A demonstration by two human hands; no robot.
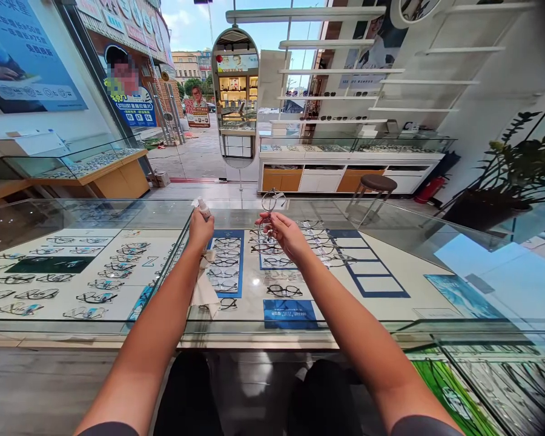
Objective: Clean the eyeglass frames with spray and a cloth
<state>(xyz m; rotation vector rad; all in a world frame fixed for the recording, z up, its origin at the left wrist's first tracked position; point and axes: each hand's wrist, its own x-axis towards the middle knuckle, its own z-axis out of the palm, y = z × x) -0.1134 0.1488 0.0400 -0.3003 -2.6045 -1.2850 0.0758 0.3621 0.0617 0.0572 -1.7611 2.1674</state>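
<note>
My left hand (201, 231) is closed around a small spray bottle (204, 209), held upright above the glass counter. Below that wrist is a pale beige cloth (204, 289); whether it hangs from the hand or lies on the glass I cannot tell. In the fingers of my right hand (285, 232) is a pair of thin-framed eyeglasses (273, 200), pinched and turned so that one round lens points up. Both hands are over the display case (249, 336), apart from each other. Rows of eyeglasses (284, 291) lie under and around them.
More frames (102, 283) are laid out in the left part of the case. A blue card (289, 313) lies near its front edge. Beyond stand an oval mirror (235, 97), a brown stool (378, 183) and a wall cabinet (327, 178). A potted plant (522, 157) is at right.
</note>
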